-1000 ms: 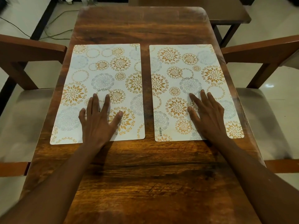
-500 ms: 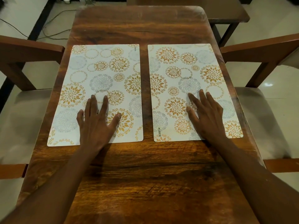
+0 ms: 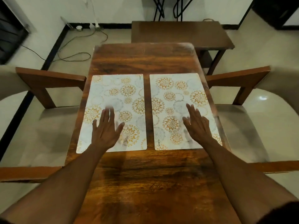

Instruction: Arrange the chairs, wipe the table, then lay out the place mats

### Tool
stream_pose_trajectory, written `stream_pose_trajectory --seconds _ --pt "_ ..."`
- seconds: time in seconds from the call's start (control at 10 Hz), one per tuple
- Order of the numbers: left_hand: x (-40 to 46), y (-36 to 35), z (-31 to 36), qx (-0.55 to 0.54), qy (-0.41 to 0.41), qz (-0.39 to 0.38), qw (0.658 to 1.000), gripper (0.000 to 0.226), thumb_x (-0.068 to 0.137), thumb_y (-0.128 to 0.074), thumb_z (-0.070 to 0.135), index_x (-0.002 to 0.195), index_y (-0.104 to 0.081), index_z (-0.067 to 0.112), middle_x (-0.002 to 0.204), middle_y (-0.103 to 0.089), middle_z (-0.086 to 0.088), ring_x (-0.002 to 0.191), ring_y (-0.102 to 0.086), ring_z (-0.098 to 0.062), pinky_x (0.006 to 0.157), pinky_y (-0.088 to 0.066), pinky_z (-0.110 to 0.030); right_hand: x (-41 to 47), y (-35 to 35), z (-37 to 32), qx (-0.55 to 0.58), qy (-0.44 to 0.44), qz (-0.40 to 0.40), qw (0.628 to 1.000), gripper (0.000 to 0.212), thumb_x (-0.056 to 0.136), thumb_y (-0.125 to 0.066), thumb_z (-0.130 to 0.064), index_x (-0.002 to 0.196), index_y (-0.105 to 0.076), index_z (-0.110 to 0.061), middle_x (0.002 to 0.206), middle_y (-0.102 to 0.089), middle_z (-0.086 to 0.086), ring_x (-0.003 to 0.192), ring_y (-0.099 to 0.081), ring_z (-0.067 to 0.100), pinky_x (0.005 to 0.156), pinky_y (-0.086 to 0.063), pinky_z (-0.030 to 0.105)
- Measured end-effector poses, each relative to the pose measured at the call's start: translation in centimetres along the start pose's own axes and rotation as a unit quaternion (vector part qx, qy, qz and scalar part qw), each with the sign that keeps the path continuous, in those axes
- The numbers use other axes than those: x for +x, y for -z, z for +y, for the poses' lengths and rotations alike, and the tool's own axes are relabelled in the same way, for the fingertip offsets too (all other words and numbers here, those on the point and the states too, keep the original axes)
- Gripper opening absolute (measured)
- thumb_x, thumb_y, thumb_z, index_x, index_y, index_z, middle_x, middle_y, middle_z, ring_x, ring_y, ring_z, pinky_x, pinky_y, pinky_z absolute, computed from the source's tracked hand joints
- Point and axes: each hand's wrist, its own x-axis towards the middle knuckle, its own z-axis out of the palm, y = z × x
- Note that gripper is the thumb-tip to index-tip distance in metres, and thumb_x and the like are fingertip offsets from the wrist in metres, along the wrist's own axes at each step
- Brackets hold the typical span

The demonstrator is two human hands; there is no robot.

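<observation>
Two place mats side by side on table (image 3: pixel 145 183), narrow gap between. Left mat (image 3: pixel 116 97) under left hand (image 3: pixel 106 130), fingers straight, spread, blurred. Right mat (image 3: pixel 174 101) under right hand (image 3: pixel 196 126), fingers straight, relaxed. Contact with mats unclear. Chair (image 3: pixel 48 120) left, chair (image 3: pixel 252 120) right of table.

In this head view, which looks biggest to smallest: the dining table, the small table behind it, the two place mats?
1. Dining table, largest by far.
2. Small table, though farther away, so unsure.
3. Left place mat and right place mat look alike.
</observation>
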Motion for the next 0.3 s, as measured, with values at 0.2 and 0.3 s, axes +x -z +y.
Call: stream_pose_trajectory --seconds 0.2,0.3 --pt "-3.6 12.6 1.0 0.049 -0.023 0.054 0.997 0.089 0.103 -0.009 0.074 0.167 0.020 0.020 0.175 0.022 0.003 0.163 0.015 -0.016 0.132 -0.006 -0.053 -3.5 10.7 -7.6 0.000 0.041 0.039 0.998 0.094 0.095 0.001 -0.080 0.170 -0.013 -0.026 0.178 -0.009 0.006 0.164 -0.015 0.033 0.129 -0.018 0.062" --pt "-5.5 19.1 3.4 0.054 -0.044 0.070 0.995 0.089 0.102 -0.018 0.068 0.169 0.012 0.017 0.176 0.015 -0.001 0.165 0.010 -0.019 0.131 -0.003 -0.051 -3.9 15.7 -11.0 -0.017 0.061 0.069 0.996 0.103 0.090 0.008 -0.084 0.170 -0.019 -0.024 0.178 -0.014 0.006 0.164 -0.017 0.032 0.130 -0.016 0.062"
